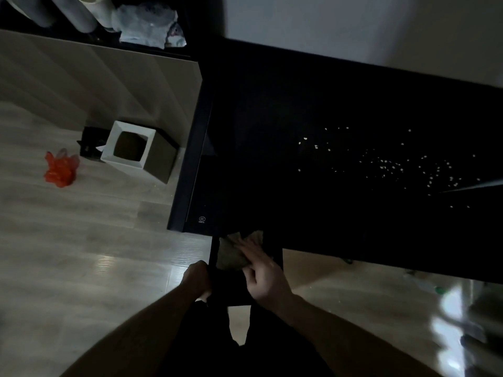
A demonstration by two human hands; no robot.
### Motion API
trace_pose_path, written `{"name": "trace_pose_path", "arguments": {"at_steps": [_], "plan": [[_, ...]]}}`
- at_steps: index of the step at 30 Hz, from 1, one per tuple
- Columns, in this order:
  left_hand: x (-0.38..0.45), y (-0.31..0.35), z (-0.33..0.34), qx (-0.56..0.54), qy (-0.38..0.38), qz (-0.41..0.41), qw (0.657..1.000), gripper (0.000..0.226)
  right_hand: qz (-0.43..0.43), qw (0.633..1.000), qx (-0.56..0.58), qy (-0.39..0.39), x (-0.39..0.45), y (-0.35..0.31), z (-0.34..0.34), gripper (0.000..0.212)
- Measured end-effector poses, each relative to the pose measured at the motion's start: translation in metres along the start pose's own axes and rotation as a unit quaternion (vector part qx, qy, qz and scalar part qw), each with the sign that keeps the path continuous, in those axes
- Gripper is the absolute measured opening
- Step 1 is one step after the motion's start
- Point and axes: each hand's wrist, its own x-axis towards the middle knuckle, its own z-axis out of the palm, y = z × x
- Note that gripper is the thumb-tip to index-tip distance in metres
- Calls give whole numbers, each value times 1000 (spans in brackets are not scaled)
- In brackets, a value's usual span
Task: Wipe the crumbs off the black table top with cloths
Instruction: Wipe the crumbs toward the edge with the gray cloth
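Observation:
The black table top [353,104] fills the upper right of the head view. Pale crumbs [392,165] lie scattered over its right half. Below the table's near edge a black drawer [231,289] stands pulled out toward me. A tan cloth [230,254] lies folded inside it. My left hand [197,278] grips the drawer's left wall from outside, fingers curled over the edge. My right hand [261,276] reaches into the drawer; its fingers lie over the cloth and the thumb is bent against the cloth's near edge, pinching it.
A white-rimmed square bin [130,148] stands on the pale wood floor left of the table, with a red plastic bag [60,168] beside it. A dark shelf with rolls and bags [147,23] is at the top left. Bright blurred objects [449,322] sit at the lower right.

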Motion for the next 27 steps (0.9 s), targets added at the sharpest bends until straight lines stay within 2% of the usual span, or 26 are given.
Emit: {"name": "trace_pose_path", "arguments": {"at_steps": [1, 3, 6, 8, 12, 16, 19, 21, 24, 27], "plan": [[-1, 0, 1, 12, -4, 2, 1000, 18, 15, 999, 30, 3, -6, -6, -2, 63], [0, 0, 3, 17, -17, -1, 1000, 9, 34, 997, 68, 23, -10, -12, -12, 59], [1, 2, 5, -3, -7, 2, 1000, 29, 52, 993, 74, 81, 11, -11, -45, 56], [0, 3, 7, -4, 1, 15, 1000, 32, 52, 988, 83, 119, 39, -7, -78, 56], [-4, 9, 11, -4, 13, 24, 1000, 30, 51, 980, 24, 189, 106, 11, -149, 60], [-4, 13, 15, -7, 15, 28, 999, 30, 88, 983, -51, 155, 160, 41, -196, 56], [1, 13, 19, -15, 25, 31, 999, 30, 100, 973, -179, 103, 175, 72, -191, 52], [4, 14, 22, -12, 29, 39, 999, 31, 91, 962, -234, 104, 170, 83, -172, 54], [7, 14, 25, -22, 31, 40, 998, 30, 51, 965, -226, 122, 141, 79, -139, 58], [10, 14, 24, -24, 20, 44, 999, 28, 28, 975, -192, 103, 97, 67, -102, 69]]}}
